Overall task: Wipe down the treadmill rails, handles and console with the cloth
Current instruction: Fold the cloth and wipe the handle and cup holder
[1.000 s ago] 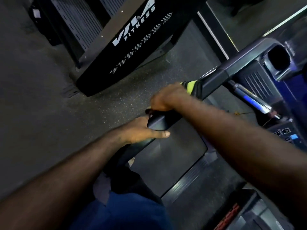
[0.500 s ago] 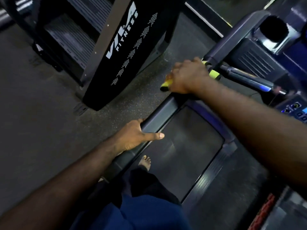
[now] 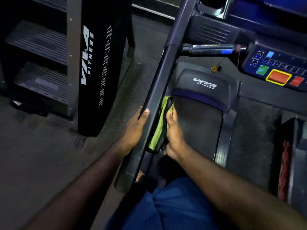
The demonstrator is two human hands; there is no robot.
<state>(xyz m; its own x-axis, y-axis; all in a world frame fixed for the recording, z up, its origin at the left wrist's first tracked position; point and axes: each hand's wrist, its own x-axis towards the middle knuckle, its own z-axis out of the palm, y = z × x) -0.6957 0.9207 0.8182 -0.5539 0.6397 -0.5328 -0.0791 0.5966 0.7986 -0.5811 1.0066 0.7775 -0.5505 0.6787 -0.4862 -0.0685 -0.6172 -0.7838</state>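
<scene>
Along rail (image 3: 159,77): left hand (image 3: 134,128) grips it, right hand (image 3: 174,135) holds green cloth (image 3: 159,128) against it; motor cover (image 3: 204,80) reads VIVA FITNESS.

I read "VIVA FITNESS" in white letters, running lengthwise, on the black side panel (image 3: 98,83) of the neighbouring machine, and again on the treadmill's motor hood (image 3: 206,75). The console (image 3: 280,64) button markings are too small for me to read.

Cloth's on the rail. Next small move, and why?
Probably slide the green cloth along the inner side of the rail toward its near end. The right hand holds the cloth pressed there mid-rail, the left hand grips the outer side to steady it, and that short stretch lies closest.
</scene>
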